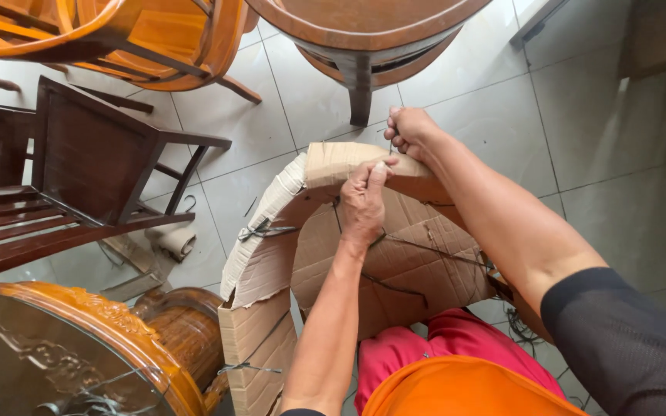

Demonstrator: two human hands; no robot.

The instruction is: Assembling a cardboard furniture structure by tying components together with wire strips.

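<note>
Hands pinch the curved brown cardboard wrapping (395, 254) at its top edge: left hand (362, 202) grips the fold, right hand (410, 131) is fisted around thin dark cord (425, 250), apparently mid-tying; next needs steady tension.

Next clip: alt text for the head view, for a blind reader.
Left hand and right hand grip the top edge of a curved cardboard wrapping bound with dark string. Wooden chairs and a carved round table stand around on the tiled floor.

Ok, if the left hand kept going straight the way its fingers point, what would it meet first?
The left hand points up-frame and already presses the folded cardboard edge. Beyond it, probably the round table's dark leg, though depth is unclear.
</note>
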